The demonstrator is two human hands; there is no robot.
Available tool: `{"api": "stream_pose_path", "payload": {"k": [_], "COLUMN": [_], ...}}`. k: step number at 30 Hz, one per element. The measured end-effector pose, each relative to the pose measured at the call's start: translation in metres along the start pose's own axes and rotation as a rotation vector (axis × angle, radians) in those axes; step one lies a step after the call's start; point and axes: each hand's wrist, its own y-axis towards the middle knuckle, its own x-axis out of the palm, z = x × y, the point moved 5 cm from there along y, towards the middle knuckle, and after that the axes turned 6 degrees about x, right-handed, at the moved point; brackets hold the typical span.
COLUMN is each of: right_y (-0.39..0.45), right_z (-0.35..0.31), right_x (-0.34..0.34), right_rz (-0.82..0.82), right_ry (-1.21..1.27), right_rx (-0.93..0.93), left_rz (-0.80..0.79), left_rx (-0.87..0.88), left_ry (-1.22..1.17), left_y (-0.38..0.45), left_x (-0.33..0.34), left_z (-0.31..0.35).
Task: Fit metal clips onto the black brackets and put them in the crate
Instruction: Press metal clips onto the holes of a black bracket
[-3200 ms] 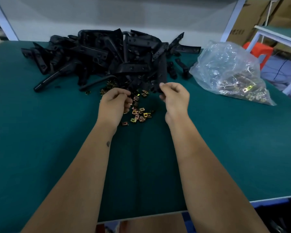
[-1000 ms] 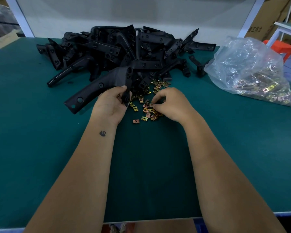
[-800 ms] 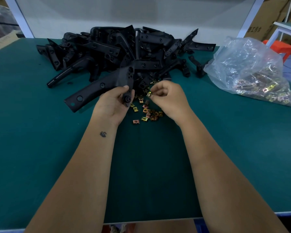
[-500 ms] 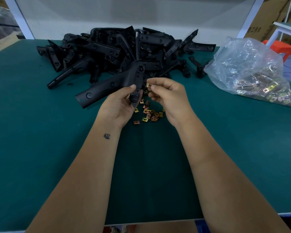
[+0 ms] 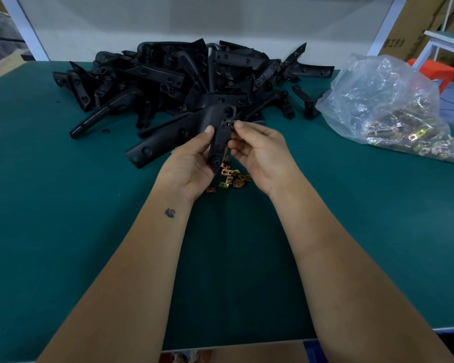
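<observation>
- Our left hand (image 5: 192,166) grips a black bracket (image 5: 192,128) above the green table (image 5: 63,231), thumb curled over it.
- Our right hand (image 5: 260,150) pinches at the bracket's edge; any clip there is hidden.
- Loose metal clips (image 5: 232,178) lie beneath; bracket pile (image 5: 168,77) behind.

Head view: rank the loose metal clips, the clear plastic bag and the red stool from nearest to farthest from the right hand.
1. The loose metal clips, on the green mat just below the right hand, towards the left hand.
2. The clear plastic bag, lying on the mat off to the right.
3. The red stool, beyond the bag, off the table at the far right.
</observation>
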Motion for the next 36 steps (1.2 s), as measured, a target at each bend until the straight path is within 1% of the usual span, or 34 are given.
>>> {"api": "stream_pose_path", "payload": {"k": [6,12,15,23,29,36], "right_y": [-0.0026,-0.0041,-0.0042,-0.0028,-0.0025,-0.0026], "right_z": [-0.0009,-0.0027,-0.004,-0.0012,0.0008,-0.0011], "right_x": [0.0031,0.0054,0.0043,0.0032,0.005,0.0035], "right_rz": [-0.022,-0.035,-0.028,-0.004,-0.04,-0.046], "right_ry": [0.038,-0.067,-0.061,-0.038,-0.086,-0.055], "right_rx": [0.014,-0.05,-0.076,-0.054,-0.058,-0.068], "left_rz": [0.03,0.055,0.052,0.071,0.089,0.082], "left_rx": [-0.002,-0.014,-0.013,-0.017,-0.028,-0.031], "left_ry": [-0.013,-0.045,-0.034,-0.032,-0.041,-0.067], "left_y": [0.001,0.0008,0.0003,-0.0004,-0.0003,-0.003], "left_x": [-0.0017,-0.003,-0.0019,-0.0013,-0.0024,0.0006], "left_z": [0.0006,0.0005,0.0015,0.002,0.0001,0.0026]}}
